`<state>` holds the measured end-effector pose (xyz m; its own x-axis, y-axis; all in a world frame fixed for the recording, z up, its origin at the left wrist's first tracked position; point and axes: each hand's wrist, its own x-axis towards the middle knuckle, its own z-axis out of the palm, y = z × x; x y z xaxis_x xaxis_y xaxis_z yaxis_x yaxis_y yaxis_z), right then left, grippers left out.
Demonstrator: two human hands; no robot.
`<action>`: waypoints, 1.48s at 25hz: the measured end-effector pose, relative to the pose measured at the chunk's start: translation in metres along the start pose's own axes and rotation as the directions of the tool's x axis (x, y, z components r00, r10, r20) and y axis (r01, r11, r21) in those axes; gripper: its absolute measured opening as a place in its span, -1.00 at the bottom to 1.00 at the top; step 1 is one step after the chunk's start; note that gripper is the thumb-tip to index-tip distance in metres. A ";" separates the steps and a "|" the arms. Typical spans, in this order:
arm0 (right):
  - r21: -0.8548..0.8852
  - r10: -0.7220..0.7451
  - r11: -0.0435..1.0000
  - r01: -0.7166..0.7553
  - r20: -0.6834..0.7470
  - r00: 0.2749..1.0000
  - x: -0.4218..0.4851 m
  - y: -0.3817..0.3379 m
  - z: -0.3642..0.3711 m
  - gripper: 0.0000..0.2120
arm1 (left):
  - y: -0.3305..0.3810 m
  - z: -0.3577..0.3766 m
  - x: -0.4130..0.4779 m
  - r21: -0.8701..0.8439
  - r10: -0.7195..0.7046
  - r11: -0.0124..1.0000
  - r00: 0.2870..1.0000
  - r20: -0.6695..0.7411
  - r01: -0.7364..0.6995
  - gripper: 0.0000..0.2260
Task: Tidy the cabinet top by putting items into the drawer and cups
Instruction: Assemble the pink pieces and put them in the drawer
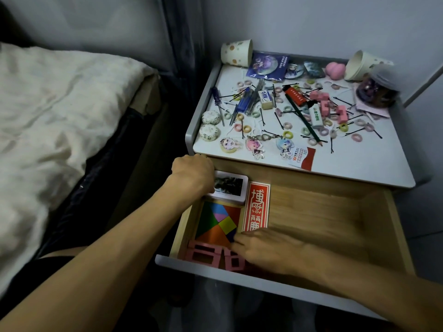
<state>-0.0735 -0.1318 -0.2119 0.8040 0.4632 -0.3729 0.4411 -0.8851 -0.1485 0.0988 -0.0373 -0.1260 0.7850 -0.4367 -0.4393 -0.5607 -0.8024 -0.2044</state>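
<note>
**A:** Head camera first: where is the drawer?

**B:** Pulled out under the counter. Along its left side lie a white card box at the back, a coloured tangram in front of it, and pink frame pieces nearest the front. A red packet lies just beside the tangram, on its right.

**A:** And the left grip?

**B:** Its fingers curl down over the card box's left end, holding it in the drawer's back left corner.

**A:** The right grip?

**B:** Blurred, but the fingers lie stretched out flat, tips touching the tangram's near corner and the pink pieces. It holds nothing.

**A:** The cups?

**B:** Both are tipped on their sides: the left paper cup at the counter's back left corner, the right paper cup at the back right. Hair rings, bobby pins, a green pencil and keychain figures are strewn across the counter in front of them.
</note>
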 end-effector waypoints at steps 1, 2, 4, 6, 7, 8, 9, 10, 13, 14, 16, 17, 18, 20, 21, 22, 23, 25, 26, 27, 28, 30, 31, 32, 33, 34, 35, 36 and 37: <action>-0.016 -0.015 1.000 0.015 -0.002 1.000 0.001 -0.001 0.000 -0.62 | 0.001 -0.001 0.000 0.005 0.007 1.000 1.000 -0.001 -0.007 -0.49; -0.009 -0.022 1.000 0.021 -0.011 1.000 0.001 -0.002 0.000 -0.62 | 0.001 -0.001 0.000 0.013 0.012 1.000 1.000 0.000 -0.012 -0.49; 0.048 -0.006 0.999 0.008 -0.042 0.999 0.001 -0.001 0.005 -0.63 | 0.002 -0.001 0.001 0.031 0.016 0.999 1.000 0.000 -0.016 -0.49; 0.130 0.017 0.992 -0.009 -0.059 0.998 0.004 0.002 0.008 -0.63 | 0.000 -0.002 0.002 0.022 0.011 1.000 1.000 0.008 -0.012 -0.49; 0.161 0.028 0.987 -0.018 -0.061 0.998 0.005 0.004 0.011 -0.61 | -0.001 -0.001 0.002 0.018 0.008 1.000 1.000 0.014 -0.008 -0.50; 0.182 0.037 0.983 -0.025 -0.065 0.997 0.008 0.007 0.015 -0.59 | -0.001 0.000 0.003 0.016 0.007 1.000 1.000 0.018 -0.007 -0.50; 0.200 0.040 0.979 -0.023 -0.078 0.996 0.009 0.009 0.019 -0.56 | 0.000 0.000 0.004 0.014 0.008 1.000 1.000 0.018 -0.008 -0.51; 0.217 0.042 0.976 -0.023 -0.084 0.996 0.012 0.011 0.022 -0.53 | 0.000 0.001 0.004 0.009 0.006 1.000 1.000 0.018 -0.006 -0.53; 0.268 0.059 0.963 -0.035 -0.085 0.995 0.016 0.017 0.030 -0.50 | -0.001 0.000 0.004 -0.004 -0.003 1.000 1.000 0.021 0.003 -0.61; 0.274 0.063 0.961 -0.033 -0.101 0.993 0.016 0.017 0.030 -0.52 | -0.001 -0.001 0.003 -0.003 -0.002 1.000 1.000 0.020 0.002 -0.61; 0.262 0.053 0.965 -0.024 -0.106 0.993 0.019 0.014 0.027 -0.58 | 0.000 -0.001 0.003 0.004 0.008 1.000 1.000 0.015 -0.008 -0.63; 0.256 0.033 0.967 -0.003 -0.112 0.993 0.020 0.011 0.025 -0.62 | 0.000 0.000 0.003 0.007 0.013 1.000 1.000 0.012 -0.013 -0.64; 0.261 0.020 0.965 0.014 -0.126 0.992 0.021 0.009 0.024 -0.65 | 0.000 0.000 0.004 0.006 0.016 1.000 1.000 0.009 -0.016 -0.65; 0.289 0.027 0.957 0.019 -0.155 0.988 0.023 0.006 0.024 -0.67 | 0.000 0.001 0.005 0.000 0.013 1.000 1.000 0.010 -0.013 -0.66; 0.308 0.032 0.951 0.021 -0.167 0.985 0.023 0.006 0.026 -0.66 | -0.001 0.001 0.005 0.000 0.014 1.000 1.000 0.012 -0.014 -0.65; 0.328 0.034 0.944 0.023 -0.167 0.985 0.025 0.007 0.028 -0.65 | 0.000 0.000 0.005 0.003 0.016 1.000 1.000 0.014 -0.016 -0.64; 0.343 0.034 0.939 0.024 -0.161 0.986 0.026 0.008 0.031 -0.64 | 0.000 0.000 0.005 0.007 0.019 1.000 1.000 0.015 -0.019 -0.63; 0.372 0.049 0.928 0.016 -0.164 0.985 0.026 0.009 0.034 -0.62 | 0.000 0.000 0.005 0.014 0.027 1.000 1.000 0.007 -0.027 -0.64; 0.388 0.057 0.922 0.016 -0.177 0.983 0.027 0.010 0.035 -0.63 | 0.001 0.000 0.005 0.017 0.029 0.999 1.000 0.004 -0.029 -0.66; 0.396 0.060 0.918 0.018 -0.182 0.981 0.028 0.010 0.038 -0.64 | 0.001 0.000 0.004 0.019 0.029 0.999 1.000 0.002 -0.029 -0.67; 0.415 0.064 0.909 0.016 -0.178 0.982 0.027 0.010 0.038 -0.65 | 0.001 0.000 0.003 0.021 0.030 0.999 1.000 0.002 -0.030 -0.68; 0.463 0.067 0.887 0.004 -0.137 0.988 0.026 0.009 0.039 -0.63 | 0.001 -0.001 0.002 0.035 0.030 0.999 1.000 0.004 -0.030 -0.69; 0.471 0.068 0.882 -0.006 -0.114 0.991 0.026 0.010 0.039 -0.59 | 0.002 -0.002 0.001 0.050 0.028 0.998 1.000 0.005 -0.029 -0.69; 0.458 0.067 0.889 -0.015 -0.098 0.993 0.025 0.011 0.038 -0.55 | 0.003 -0.004 0.000 0.073 0.025 0.997 1.000 -0.003 -0.025 -0.70; 0.441 0.074 0.897 -0.024 -0.096 0.993 0.023 0.012 0.035 -0.51 | 0.004 -0.006 -0.001 0.099 0.024 0.995 0.999 -0.028 -0.021 -0.70; 0.432 0.093 0.901 -0.038 -0.107 0.990 0.020 0.015 0.030 -0.48 | 0.005 -0.010 -0.001 0.122 0.028 0.992 0.997 -0.071 -0.019 -0.70; 0.446 0.124 0.893 -0.053 -0.132 0.984 0.016 0.019 0.022 -0.46 | 0.006 -0.013 -0.001 0.132 0.037 0.991 0.992 -0.122 -0.021 -0.70; 0.476 0.165 0.876 -0.070 -0.159 0.974 0.010 0.025 0.010 -0.47 | 0.008 -0.017 -0.002 0.123 0.054 0.992 0.983 -0.177 -0.032 -0.71; 0.496 0.211 0.863 -0.094 -0.186 0.960 -0.001 0.032 -0.004 -0.52 | 0.011 -0.022 -0.002 0.096 0.076 0.994 0.968 -0.238 -0.054 -0.71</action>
<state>-0.0583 -0.1604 -0.2131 0.9387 0.2663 -0.2190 0.1078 -0.8300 -0.5473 0.0965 -0.0542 -0.1083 0.7804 -0.5802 -0.2330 -0.6250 -0.7347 -0.2639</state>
